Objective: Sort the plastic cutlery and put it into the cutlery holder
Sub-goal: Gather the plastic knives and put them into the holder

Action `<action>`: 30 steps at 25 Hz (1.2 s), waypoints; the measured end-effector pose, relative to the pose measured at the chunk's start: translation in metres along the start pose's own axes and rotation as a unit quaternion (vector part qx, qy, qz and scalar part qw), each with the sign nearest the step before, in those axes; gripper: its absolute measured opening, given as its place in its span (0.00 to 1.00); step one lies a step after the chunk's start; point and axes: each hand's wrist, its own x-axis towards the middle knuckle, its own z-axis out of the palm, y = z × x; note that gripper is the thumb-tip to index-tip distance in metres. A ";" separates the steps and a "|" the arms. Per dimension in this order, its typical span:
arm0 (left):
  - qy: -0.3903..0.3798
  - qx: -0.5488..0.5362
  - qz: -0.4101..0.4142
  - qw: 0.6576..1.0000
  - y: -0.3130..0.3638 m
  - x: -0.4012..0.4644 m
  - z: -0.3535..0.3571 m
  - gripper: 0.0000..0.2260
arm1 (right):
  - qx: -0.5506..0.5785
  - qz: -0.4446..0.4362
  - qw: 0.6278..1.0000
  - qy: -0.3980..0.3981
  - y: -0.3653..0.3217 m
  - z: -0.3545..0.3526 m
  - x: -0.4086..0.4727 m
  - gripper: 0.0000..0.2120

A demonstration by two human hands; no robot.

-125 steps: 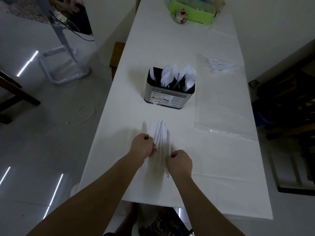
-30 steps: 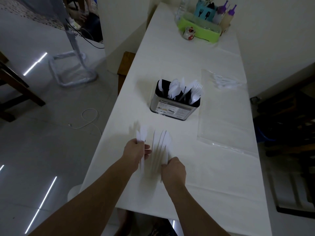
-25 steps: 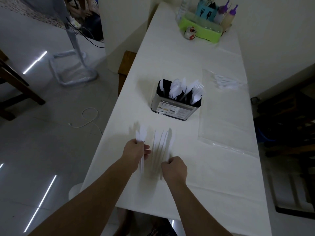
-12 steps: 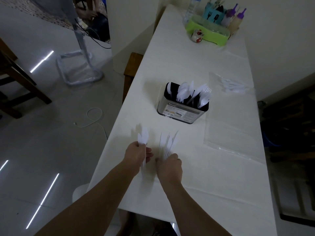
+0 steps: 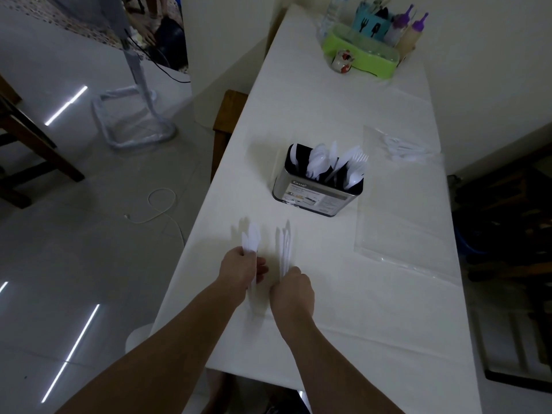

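White table: your left hand grips knives, right hand pinches more knives; holder reads "Kasso".

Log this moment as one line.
left hand: holds knives | right hand: grips knives | holder: part filled

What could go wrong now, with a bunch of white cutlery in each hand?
The left hand holds its bunch by the handle ends, so pieces might slip and mix again. The cutlery holder already looks crowded; pushing the right hand's bunch in could snag or tip it.
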 end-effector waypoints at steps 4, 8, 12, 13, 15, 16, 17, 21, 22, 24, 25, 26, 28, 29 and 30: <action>0.016 0.018 -0.002 1.000 -0.003 0.000 0.002 0.07 | -0.005 0.000 1.000 -0.008 0.000 -0.001 0.001 0.08; 0.011 0.027 -0.012 0.999 -0.007 -0.002 0.012 0.06 | 0.034 0.021 0.999 -0.012 0.001 -0.004 0.003 0.08; 0.013 0.076 0.001 0.997 -0.007 -0.005 0.024 0.09 | 0.056 0.006 0.998 -0.019 0.005 -0.009 0.002 0.13; 0.014 0.094 0.006 0.995 -0.008 -0.004 0.026 0.09 | 0.064 -0.007 0.998 -0.020 0.005 -0.010 0.000 0.13; -0.001 0.122 0.011 0.992 -0.005 -0.004 0.031 0.11 | 0.072 -0.035 0.996 -0.023 0.003 -0.012 -0.003 0.11; -0.016 0.121 0.009 0.993 -0.003 -0.004 0.033 0.12 | 0.071 -0.051 0.996 -0.023 0.003 -0.012 -0.005 0.11; -0.033 0.102 0.004 0.994 -0.003 -0.003 0.035 0.13 | 0.067 -0.064 0.996 -0.021 0.002 -0.014 -0.006 0.10; -0.117 0.051 0.004 0.992 -0.002 -0.006 0.039 0.13 | -0.010 -0.134 0.991 0.009 0.000 -0.021 -0.003 0.11; -0.128 0.079 0.024 0.988 -0.003 -0.005 0.039 0.14 | -0.041 -0.164 0.986 0.007 -0.001 -0.025 -0.003 0.11; -0.126 0.126 0.069 0.982 0.000 -0.003 0.039 0.13 | -0.037 -0.204 0.978 -0.026 0.000 -0.034 -0.006 0.11; -0.121 0.138 0.086 0.979 0.002 -0.002 0.039 0.09 | -0.016 -0.214 0.976 -0.048 0.003 -0.039 -0.009 0.11; -0.122 0.147 0.098 0.977 0.005 -0.002 0.039 0.07 | -0.001 -0.212 0.976 -0.056 0.006 -0.047 -0.010 0.11; -0.156 0.155 0.104 0.970 0.012 -0.004 0.040 0.07 | 0.000 -0.181 0.983 0.004 0.013 -0.066 0.000 0.13; -0.188 0.158 0.101 0.964 0.015 -0.008 0.041 0.07 | 0.035 -0.159 0.985 0.054 0.014 -0.077 0.010 0.12; -0.220 0.174 0.099 0.955 0.019 -0.013 0.043 0.07 | 0.097 -0.144 0.982 0.080 0.014 -0.089 0.020 0.13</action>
